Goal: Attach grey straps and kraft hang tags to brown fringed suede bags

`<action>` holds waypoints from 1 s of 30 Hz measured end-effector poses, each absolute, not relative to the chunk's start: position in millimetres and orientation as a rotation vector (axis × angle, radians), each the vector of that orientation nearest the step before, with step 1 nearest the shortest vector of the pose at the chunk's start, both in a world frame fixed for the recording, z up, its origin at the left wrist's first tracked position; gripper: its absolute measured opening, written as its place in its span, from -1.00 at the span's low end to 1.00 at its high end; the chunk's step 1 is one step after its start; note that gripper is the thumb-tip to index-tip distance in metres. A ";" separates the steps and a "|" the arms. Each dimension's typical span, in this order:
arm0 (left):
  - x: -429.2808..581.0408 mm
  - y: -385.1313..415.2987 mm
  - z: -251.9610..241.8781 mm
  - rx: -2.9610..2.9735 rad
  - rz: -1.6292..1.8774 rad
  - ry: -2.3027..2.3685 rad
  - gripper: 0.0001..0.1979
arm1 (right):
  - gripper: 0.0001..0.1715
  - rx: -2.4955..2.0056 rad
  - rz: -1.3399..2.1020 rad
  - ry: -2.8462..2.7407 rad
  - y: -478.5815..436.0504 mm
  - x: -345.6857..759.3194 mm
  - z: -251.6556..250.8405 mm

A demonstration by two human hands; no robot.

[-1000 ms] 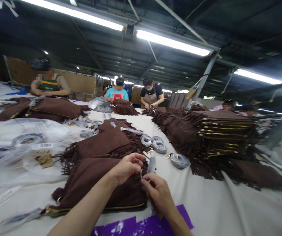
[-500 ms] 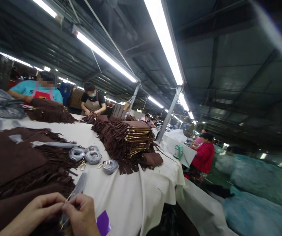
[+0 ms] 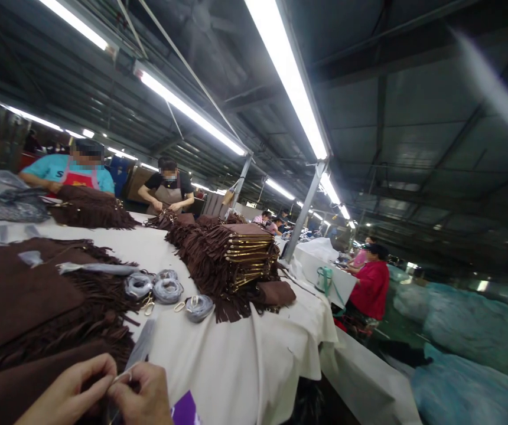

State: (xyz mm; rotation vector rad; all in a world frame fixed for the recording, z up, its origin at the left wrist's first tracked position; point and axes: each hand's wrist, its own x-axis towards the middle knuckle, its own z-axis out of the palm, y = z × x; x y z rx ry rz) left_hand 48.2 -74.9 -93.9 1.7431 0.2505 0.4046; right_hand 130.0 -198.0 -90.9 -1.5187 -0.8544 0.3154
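At the lower left, my left hand (image 3: 79,383) and my right hand (image 3: 145,392) meet with fingertips pinched together. Between them passes a long strip wrapped in grey plastic (image 3: 141,345), partly hidden behind the right fingers; a thin pale strand shows at the fingertips. Both hands are closed. Beyond them lie several plastic-wrapped coils (image 3: 168,287) with gold clasps (image 3: 148,307). Left of the hands spread dark brown fringed pieces (image 3: 23,295), suede-like in look. A purple piece (image 3: 185,408) sits beside my right hand.
A tall stack of brown fringed pieces with gold zippers (image 3: 249,254) stands on the white-covered table (image 3: 231,354). Two co-workers work across the table (image 3: 169,192). A person in red (image 3: 371,289) sits at right, near large teal bags (image 3: 475,330). A metal post (image 3: 305,212) rises behind the stack.
My hands stay pinched together and sit slightly lower in view. The view has shifted a little. The co-worker in the dark shirt has an elbow raised further out.
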 end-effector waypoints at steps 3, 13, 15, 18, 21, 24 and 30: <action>47.5 -74.2 -94.3 1.745 0.395 0.261 -0.47 | -0.83 -1.540 0.300 -0.850 -198.4 130.0 -89.5; 52.0 -58.4 -117.7 1.761 0.374 0.206 -0.51 | -0.74 -1.588 0.244 -0.854 -196.2 136.0 -101.2; 51.3 -60.9 -114.0 1.777 0.403 0.197 -0.50 | -0.75 -1.600 0.226 -0.851 -196.0 136.5 -103.3; 50.0 -65.6 -105.9 1.813 0.434 0.220 -0.49 | -0.74 -1.602 0.213 -0.853 -195.9 137.4 -104.9; 46.7 -70.8 -96.4 1.859 0.453 0.259 -0.50 | -0.76 -1.576 0.231 -0.865 -197.1 137.1 -101.8; 40.4 -76.9 -87.2 1.854 0.463 0.306 -0.54 | -0.78 -1.530 0.294 -0.895 -200.3 133.9 -94.0; 33.3 -82.5 -78.2 1.781 0.386 0.272 -0.65 | -0.77 -1.497 0.324 -0.956 -203.3 130.9 -85.5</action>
